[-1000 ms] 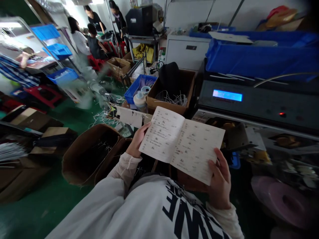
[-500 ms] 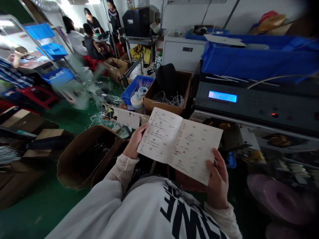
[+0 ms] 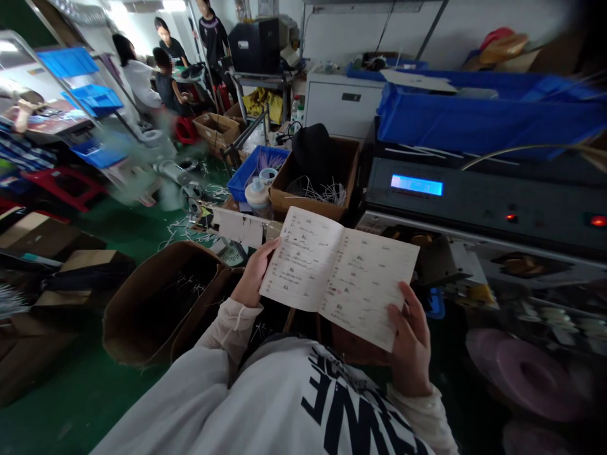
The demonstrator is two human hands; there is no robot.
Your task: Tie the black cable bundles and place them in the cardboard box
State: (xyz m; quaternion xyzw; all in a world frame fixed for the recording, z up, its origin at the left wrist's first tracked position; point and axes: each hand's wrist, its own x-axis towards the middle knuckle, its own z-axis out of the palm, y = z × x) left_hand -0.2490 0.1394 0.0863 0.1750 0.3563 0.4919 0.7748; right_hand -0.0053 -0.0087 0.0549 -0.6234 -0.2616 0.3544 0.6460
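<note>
1. Holding notebook [image 3: 303, 265] spread flat in midair, between left hand [image 3: 253, 275] and right hand [image 3: 411, 338].
2. Left: curled partway, pinching notebook's left edge, thumb along the border; remaining fingers mostly hidden behind.
3. Right: bent partway, clasping notebook's right edge near lower corner; cannot tell exact finger spread behind the pages.
4. On both notebook pages, handwritten lines, too small to read; small red mark on right page.
5. Just below notebook, white shirt [image 3: 265, 398] with black lettering.
6. Left of notebook and lower, brown container [image 3: 116, 316], with thin white bits against dark inside.
7. Just beyond notebook, cardboard box [image 3: 306, 202] with white strips [image 3: 327, 193] and a black item inside.
8. Beyond notebook's left page, pale-lidded bottle [image 3: 258, 193] near blue bin [image 3: 236, 186].
9. Right of notebook and farther back, machine panel [image 3: 469, 196] with lit blue display [image 3: 417, 185]; above the panel, long blue crate [image 3: 474, 123].
10. Right of notebook and lower, pinkish round discs [image 3: 526, 373].
11. Far beyond notebook, white cabinet [image 3: 341, 104].
12. Far left beyond notebook, fan [image 3: 173, 169], blurred; farther, seated co-worker in white top [image 3: 141, 82], standing co-worker in black top [image 3: 213, 35].
</note>
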